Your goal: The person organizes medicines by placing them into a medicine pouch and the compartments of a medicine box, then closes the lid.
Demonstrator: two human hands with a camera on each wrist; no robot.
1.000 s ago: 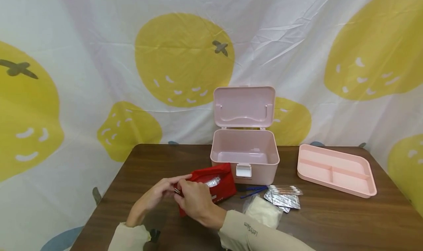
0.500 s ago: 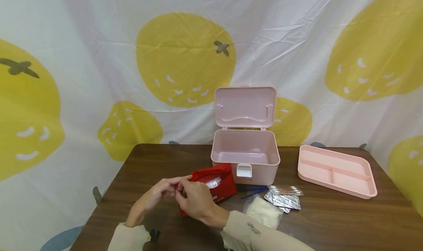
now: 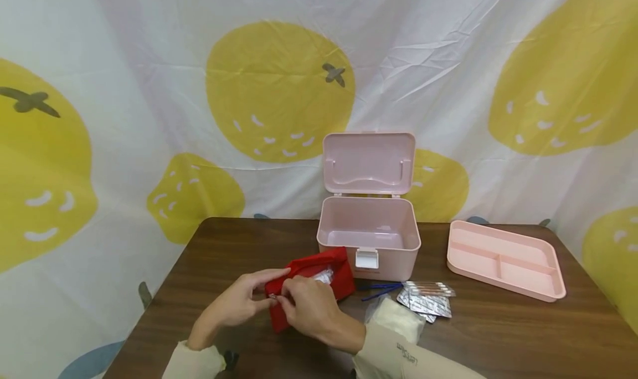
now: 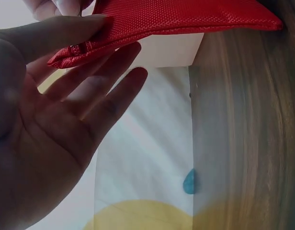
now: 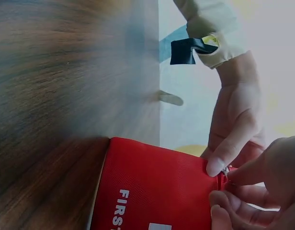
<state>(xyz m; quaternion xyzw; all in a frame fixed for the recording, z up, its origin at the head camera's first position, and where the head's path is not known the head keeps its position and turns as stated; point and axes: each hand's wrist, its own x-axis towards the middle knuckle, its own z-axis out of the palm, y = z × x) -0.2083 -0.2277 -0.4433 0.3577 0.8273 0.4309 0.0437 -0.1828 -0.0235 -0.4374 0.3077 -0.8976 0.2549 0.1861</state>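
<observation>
Your left hand (image 3: 236, 300) pinches the left end of the red pouch (image 5: 157, 187); your right hand (image 3: 313, 307) pinches the zip pull (image 5: 226, 170) there. From these 2 hands, the pouch's long axis runs rightward and away, far end just beside the open pink box (image 3: 394, 262).

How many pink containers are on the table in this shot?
2: the pink box, its lid up, stands behind the red pouch; the divided pink tray lies to the box's right. Any behind the right sleeve would be hidden.
</observation>
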